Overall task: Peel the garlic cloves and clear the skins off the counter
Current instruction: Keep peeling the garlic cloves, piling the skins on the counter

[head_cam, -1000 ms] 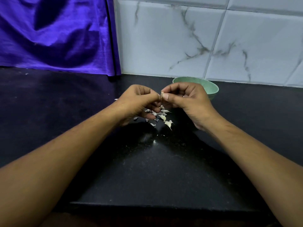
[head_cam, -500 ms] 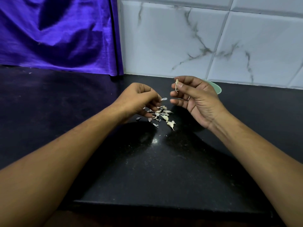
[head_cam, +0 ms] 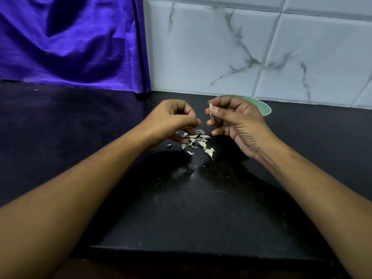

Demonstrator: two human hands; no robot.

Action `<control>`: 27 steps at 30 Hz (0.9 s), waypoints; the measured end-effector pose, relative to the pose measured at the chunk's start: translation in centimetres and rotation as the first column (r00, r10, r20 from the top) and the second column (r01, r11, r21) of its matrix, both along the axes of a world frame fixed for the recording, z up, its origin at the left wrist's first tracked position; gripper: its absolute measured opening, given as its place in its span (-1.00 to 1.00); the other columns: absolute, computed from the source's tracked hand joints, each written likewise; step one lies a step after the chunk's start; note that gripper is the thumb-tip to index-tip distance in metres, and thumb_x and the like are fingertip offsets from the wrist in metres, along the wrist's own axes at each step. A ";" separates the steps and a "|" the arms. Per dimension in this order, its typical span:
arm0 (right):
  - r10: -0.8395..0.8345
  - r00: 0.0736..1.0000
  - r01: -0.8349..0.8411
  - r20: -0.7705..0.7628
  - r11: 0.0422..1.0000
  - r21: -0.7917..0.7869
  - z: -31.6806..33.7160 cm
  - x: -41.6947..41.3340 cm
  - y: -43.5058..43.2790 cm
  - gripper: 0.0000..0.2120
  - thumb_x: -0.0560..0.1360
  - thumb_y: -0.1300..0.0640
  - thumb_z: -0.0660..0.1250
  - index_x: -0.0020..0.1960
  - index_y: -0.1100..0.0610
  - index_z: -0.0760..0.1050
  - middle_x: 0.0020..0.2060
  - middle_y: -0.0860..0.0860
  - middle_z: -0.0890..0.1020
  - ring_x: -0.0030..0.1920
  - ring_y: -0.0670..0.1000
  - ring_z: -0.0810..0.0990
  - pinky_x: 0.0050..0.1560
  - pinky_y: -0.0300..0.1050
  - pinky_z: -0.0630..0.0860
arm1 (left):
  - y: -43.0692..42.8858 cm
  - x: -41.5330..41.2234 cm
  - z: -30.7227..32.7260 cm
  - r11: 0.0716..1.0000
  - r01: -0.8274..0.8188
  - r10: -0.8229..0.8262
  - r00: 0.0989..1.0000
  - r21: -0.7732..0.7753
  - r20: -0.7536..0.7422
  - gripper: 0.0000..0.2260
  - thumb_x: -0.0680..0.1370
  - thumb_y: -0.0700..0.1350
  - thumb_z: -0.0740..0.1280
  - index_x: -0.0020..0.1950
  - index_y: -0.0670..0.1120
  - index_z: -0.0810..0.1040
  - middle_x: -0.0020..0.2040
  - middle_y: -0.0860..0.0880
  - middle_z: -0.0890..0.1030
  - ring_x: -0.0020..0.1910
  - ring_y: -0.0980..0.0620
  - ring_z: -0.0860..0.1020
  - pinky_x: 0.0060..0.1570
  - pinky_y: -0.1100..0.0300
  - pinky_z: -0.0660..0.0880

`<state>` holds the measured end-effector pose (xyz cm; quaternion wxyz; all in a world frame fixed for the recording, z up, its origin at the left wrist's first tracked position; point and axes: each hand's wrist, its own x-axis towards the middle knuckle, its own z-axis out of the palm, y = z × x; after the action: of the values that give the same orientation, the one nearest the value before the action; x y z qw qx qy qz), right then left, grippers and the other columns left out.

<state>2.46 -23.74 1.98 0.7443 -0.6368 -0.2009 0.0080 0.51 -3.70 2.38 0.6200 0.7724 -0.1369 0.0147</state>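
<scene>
A small pile of garlic cloves and skins (head_cam: 198,140) lies on the black counter (head_cam: 181,208) between my hands. My right hand (head_cam: 235,122) pinches a thin garlic piece (head_cam: 211,109) between thumb and forefinger, held above the pile. My left hand (head_cam: 173,119) hovers just left of the pile, fingers curled inward with their tips over the skins; whether it holds anything is hidden. Behind my right hand stands a green bowl (head_cam: 263,108), mostly covered by that hand.
A purple cloth (head_cam: 70,41) hangs at the back left down to the counter. White marbled wall tiles (head_cam: 251,47) close off the back. The counter's front edge (head_cam: 191,250) runs near the bottom of the view.
My hands, joined on one clove a second ago, have pulled apart. The right hand lifted away with the thin piece, and a scrap of skin dropped from the left hand to the pile.
</scene>
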 end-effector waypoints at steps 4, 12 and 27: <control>-0.002 1.000 0.003 0.020 0.999 -0.035 -0.2 0.0 0.1 -0.88 0.53 0.28 0.44 0.06 0.17 0.61 -0.10 0.13 0.72 -0.27 0.00 0.67 -0.38 -0.19 0.59 | 0.1 0.1 0.1 1.000 0.009 -0.009 1.000 -0.006 0.004 -0.95 0.57 -0.24 0.42 -0.02 -0.21 0.58 -0.19 -0.12 0.63 -0.21 0.01 0.66 -0.24 0.05 0.63; -0.006 0.999 0.007 0.034 0.999 -0.050 -0.3 0.0 0.1 -0.87 0.54 0.29 0.44 0.08 0.20 0.60 -0.10 0.13 0.72 -0.29 0.00 0.66 -0.41 -0.21 0.56 | 0.1 0.0 0.3 1.000 0.000 0.000 1.000 -0.018 0.017 -0.90 0.56 -0.25 0.45 -0.01 -0.28 0.60 -0.23 -0.08 0.64 -0.24 0.06 0.65 -0.28 0.12 0.63; -0.020 0.982 0.050 0.188 0.986 -0.160 -0.9 0.1 0.4 -0.89 0.50 0.41 0.44 0.00 0.28 0.65 -0.17 0.31 0.70 -0.23 0.07 0.69 -0.14 -0.04 0.71 | 0.2 -0.1 0.2 0.997 0.037 -0.040 0.998 -0.074 -0.044 -0.91 0.58 -0.15 0.45 -0.06 -0.17 0.66 -0.16 -0.07 0.72 -0.23 0.07 0.64 -0.34 0.20 0.62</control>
<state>2.57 -23.34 1.09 0.6673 -0.6975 -0.2568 -0.0479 0.44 -3.48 2.56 0.6511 0.7464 -0.1371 -0.0097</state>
